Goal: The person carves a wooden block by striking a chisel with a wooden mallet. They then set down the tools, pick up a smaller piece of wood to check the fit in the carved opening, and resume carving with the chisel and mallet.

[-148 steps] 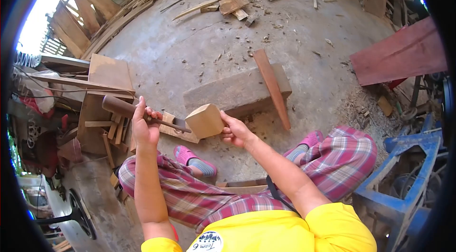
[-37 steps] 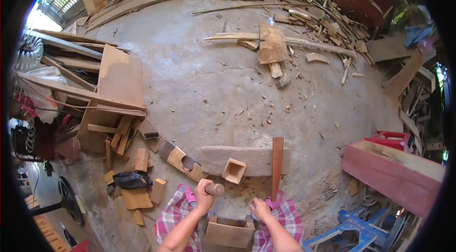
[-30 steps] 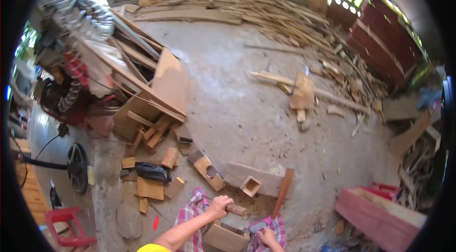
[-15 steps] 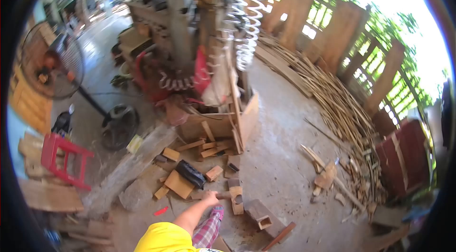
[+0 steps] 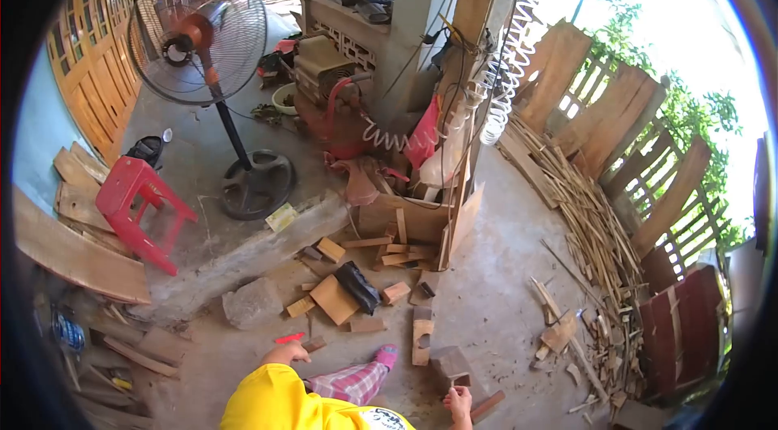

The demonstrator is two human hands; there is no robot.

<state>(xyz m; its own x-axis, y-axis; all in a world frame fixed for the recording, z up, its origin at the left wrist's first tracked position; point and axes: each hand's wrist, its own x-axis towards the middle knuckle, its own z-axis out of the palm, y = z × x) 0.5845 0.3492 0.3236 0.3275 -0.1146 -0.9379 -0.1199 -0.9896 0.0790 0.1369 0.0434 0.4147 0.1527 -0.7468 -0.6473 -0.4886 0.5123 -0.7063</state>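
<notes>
My left hand (image 5: 285, 351) is on the left of my body, with its fingers closed at the near end of a small brown wooden block (image 5: 314, 344). Just beyond it a bright red object (image 5: 289, 338) lies on the floor. My right hand (image 5: 459, 402) has its fingers drawn together beside a dark wooden block (image 5: 448, 365); what they hold, if anything, is too small to make out. A pale wooden block with a round hollow (image 5: 421, 341) lies ahead of my foot. A reddish-brown strip of wood (image 5: 487, 406) rests right of that hand.
A black bag (image 5: 357, 285) and several wood offcuts (image 5: 396, 292) lie ahead. Left stand a red stool (image 5: 144, 203) and a pedestal fan (image 5: 231, 126). A concrete step edge (image 5: 243, 256) crosses the floor. Sticks (image 5: 596, 223) are heaped along the right fence.
My left hand has drawn back leftward from the hollowed block, with the small brown block moving along. My right hand has come into view at the lower right. The view has shifted.
</notes>
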